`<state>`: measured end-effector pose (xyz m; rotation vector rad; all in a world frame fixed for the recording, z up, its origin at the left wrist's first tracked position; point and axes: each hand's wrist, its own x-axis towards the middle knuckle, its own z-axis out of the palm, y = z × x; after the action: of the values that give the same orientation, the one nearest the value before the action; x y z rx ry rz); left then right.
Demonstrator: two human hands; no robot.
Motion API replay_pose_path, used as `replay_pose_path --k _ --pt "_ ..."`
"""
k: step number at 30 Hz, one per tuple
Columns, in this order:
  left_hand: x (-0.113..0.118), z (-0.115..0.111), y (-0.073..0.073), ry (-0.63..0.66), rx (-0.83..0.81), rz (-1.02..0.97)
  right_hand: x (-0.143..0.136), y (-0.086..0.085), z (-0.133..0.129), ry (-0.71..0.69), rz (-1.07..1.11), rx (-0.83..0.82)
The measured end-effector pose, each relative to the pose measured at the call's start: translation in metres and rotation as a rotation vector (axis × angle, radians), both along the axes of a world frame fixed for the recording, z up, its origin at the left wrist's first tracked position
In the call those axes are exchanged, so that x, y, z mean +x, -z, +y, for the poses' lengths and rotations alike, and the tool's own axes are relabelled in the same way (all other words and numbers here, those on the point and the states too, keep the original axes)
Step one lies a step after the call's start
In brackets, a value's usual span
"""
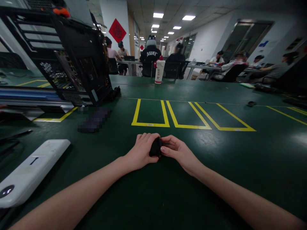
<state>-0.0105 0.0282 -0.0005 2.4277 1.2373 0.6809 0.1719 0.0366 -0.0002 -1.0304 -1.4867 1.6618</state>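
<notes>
A small black object (155, 147), boxy in outline, is held between my two hands just above or on the green tabletop (153, 198); what kind of thing it is I cannot make out. My left hand (144, 149) wraps round its left side, with the fingers over the top and the thumb along the near edge. On its right side, my right hand (176, 149) pinches the edge between thumb and curled fingers. Part of the object is hidden behind my left fingers.
Yellow tape outlines (150, 125) mark the table beyond my hands. At left are an open black computer case (72, 60), a blurred dark slab (93, 120) and a long white device (35, 169). A white bottle (159, 72) stands at the far edge; several people sit beyond.
</notes>
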Motion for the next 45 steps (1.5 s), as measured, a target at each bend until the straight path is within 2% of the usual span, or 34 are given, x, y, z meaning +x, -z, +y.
replay_pose_path --k 4,11,19,23,28,33,37,45 --pt "0.000 0.000 0.000 0.001 0.016 0.003 0.000 0.006 0.001 0.013 -0.031 -0.034" --pt "0.000 -0.001 0.001 0.022 0.000 0.013 0.002 0.007 -0.006 -0.060 -0.061 0.182" --pt "-0.001 0.001 0.001 0.040 -0.006 0.012 0.000 0.012 -0.004 -0.030 -0.057 0.196" --pt "-0.001 0.000 0.000 0.044 -0.023 0.002 0.001 0.012 -0.003 -0.073 -0.112 0.240" --pt "-0.001 0.000 0.002 0.037 0.000 -0.004 0.004 0.011 -0.006 -0.133 -0.081 0.315" --pt "0.000 0.001 0.002 0.020 0.004 0.026 0.001 0.014 -0.004 -0.087 -0.031 0.319" --pt "0.000 0.001 0.001 0.018 -0.013 0.030 0.000 0.014 -0.002 -0.035 -0.074 0.279" --pt "0.000 0.000 0.000 0.029 -0.014 0.011 0.004 0.013 -0.004 -0.138 -0.028 0.309"
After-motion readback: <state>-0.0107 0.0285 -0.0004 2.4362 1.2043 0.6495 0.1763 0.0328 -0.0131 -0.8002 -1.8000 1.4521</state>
